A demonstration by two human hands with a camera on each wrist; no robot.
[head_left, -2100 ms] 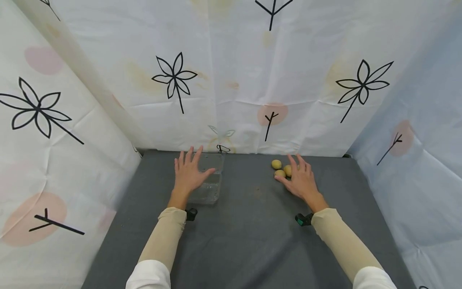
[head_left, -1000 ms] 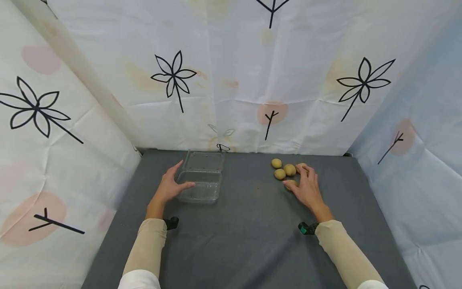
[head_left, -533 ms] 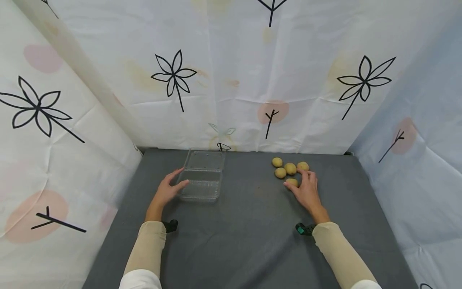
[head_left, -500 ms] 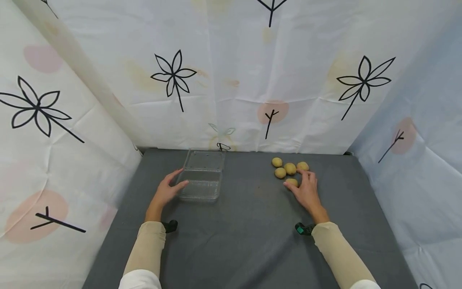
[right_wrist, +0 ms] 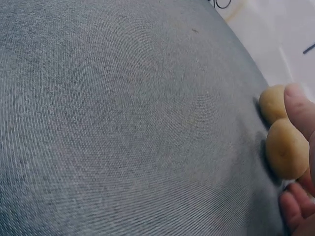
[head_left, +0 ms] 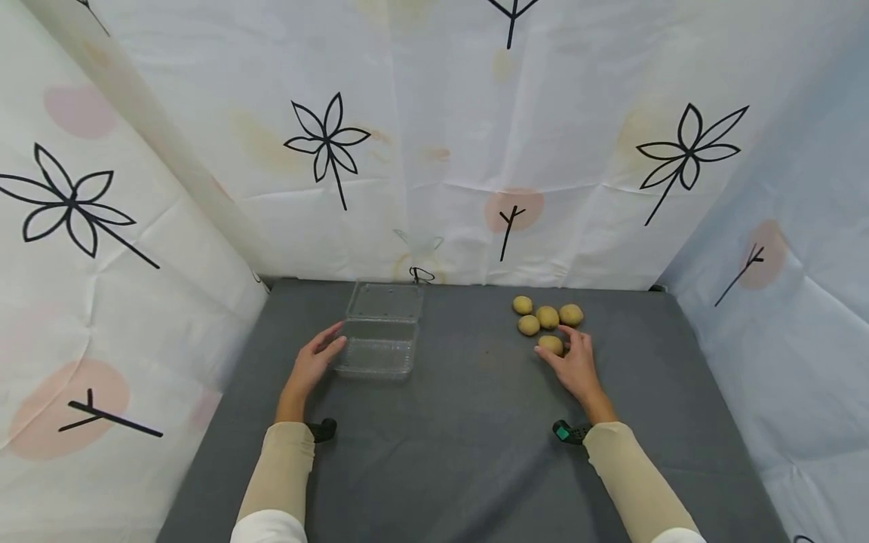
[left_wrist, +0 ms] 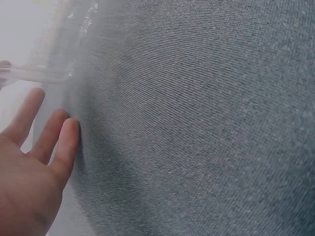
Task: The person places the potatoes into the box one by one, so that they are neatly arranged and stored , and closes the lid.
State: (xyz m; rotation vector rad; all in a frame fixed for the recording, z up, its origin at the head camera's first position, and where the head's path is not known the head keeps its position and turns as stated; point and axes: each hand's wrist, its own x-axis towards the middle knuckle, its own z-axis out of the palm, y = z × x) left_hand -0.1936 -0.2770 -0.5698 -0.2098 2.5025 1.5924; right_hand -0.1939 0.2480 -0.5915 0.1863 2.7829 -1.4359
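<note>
In the head view a clear plastic clamshell container [head_left: 376,373] lies with its lid folded back, toward the left of the dark grey table. My left hand [head_left: 312,369] is at its left side, thumb and index finger at the rim; in the left wrist view, the other fingers [left_wrist: 66,147] stretch out beside the container's corner [left_wrist: 54,76]. On the right, my right hand [head_left: 575,369] holds the nearest potato [head_left: 550,345] between thumb and fingers. That potato [right_wrist: 288,150] still appears to rest on the cloth. Several other potatoes [head_left: 547,317] lie just behind it.
Grey cloth covers the table [head_left: 462,452], with bare cloth between the container and the potatoes. White patterned curtains [head_left: 448,151] enclose the back and both sides. The container's lid [head_left: 385,300] reaches close to the back curtain.
My left hand has moved from above the container to its left rim, its thumb drawn in. My right hand has pulled back from over the potatoes and closed around the nearest one.
</note>
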